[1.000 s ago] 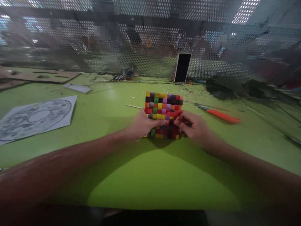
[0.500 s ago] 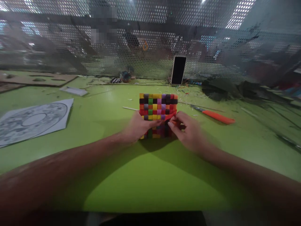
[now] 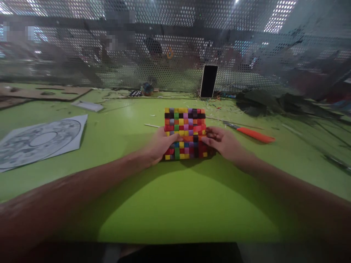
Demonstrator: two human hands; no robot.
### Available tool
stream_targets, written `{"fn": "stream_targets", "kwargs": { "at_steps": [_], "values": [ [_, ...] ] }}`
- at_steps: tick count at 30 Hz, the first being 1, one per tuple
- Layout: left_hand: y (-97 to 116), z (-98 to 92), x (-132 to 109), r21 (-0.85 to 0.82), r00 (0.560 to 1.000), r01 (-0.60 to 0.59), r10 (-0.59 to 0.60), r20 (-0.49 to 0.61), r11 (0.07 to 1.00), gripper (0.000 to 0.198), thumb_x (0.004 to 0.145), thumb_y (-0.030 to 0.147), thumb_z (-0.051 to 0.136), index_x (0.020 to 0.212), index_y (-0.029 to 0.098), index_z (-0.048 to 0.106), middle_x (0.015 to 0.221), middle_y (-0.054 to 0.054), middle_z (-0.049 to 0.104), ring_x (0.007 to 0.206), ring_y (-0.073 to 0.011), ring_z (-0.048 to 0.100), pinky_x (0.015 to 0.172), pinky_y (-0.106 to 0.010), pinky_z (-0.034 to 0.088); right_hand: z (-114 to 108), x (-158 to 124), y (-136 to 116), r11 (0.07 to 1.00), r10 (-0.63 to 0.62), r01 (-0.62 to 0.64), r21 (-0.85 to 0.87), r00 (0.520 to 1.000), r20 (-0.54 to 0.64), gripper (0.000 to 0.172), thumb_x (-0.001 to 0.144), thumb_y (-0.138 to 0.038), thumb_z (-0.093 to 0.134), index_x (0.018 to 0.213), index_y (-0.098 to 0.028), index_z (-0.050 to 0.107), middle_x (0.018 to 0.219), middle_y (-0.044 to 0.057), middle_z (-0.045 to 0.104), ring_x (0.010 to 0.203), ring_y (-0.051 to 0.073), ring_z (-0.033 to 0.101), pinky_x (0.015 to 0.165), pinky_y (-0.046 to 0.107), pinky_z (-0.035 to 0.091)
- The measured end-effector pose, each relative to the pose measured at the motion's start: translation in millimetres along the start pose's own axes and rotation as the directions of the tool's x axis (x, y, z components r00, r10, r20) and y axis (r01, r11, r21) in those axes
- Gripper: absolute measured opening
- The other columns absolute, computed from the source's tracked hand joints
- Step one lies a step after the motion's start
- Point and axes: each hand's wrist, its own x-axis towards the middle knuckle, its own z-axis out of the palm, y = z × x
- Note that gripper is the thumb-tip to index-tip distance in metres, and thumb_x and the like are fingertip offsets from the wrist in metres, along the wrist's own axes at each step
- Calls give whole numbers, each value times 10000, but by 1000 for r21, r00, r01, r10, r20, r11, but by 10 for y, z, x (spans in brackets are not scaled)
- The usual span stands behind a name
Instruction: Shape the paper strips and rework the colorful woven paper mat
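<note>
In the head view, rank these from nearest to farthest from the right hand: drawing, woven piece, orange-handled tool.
From the right hand:
1. Woven piece: touching it, on its left.
2. Orange-handled tool: just beyond, to its right.
3. Drawing: far left, past the left hand.

head cam | above, near side of woven-strip panel [image 3: 185, 128] | faces forward-down over worktop [image 3: 175, 204] | close | perforated screen [image 3: 181, 73] beyond panel

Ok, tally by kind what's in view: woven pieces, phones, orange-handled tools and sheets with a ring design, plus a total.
Woven piece: 1
Phone: 1
Orange-handled tool: 1
Sheet with ring design: 1
Total: 4
</note>
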Motion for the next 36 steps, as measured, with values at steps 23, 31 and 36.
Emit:
{"fn": "stream_targets", "kwargs": {
  "at_steps": [23,31,36],
  "values": [
    [-54,-78,-4,82,967,-162,142,209,983,525,623,261,938,1096,149,740,1169,-127,762,1063,-300,733,977,-505,590,-49,-19,-8,993,120,-119,18,985,-121,296,782,-393,838,945,-213,666,793,36,750,741,210,721,651,348,602],
    [-101,-82,61,30,970,-192,185,161,981,524,583,257,944,1055,145,744,1129,-123,769,1064,-302,728,995,-490,574,31,-106,-60,755,-524,388,-528,841,-131,72,920,-280,681,944,-212,691,891,53,698,779,185,656,676,319,559],
    [-91,-89,49,120,924,-244,193,330,962,527,601,295,933,1071,140,751,1092,-111,775,1041,-277,729,982,-446,578,145,-148,-66,620,-588,517,-590,804,87,243,984,-213,571,1186,-220,706,1048,75,684,932,198,661,822,351,579]
  ]
}}
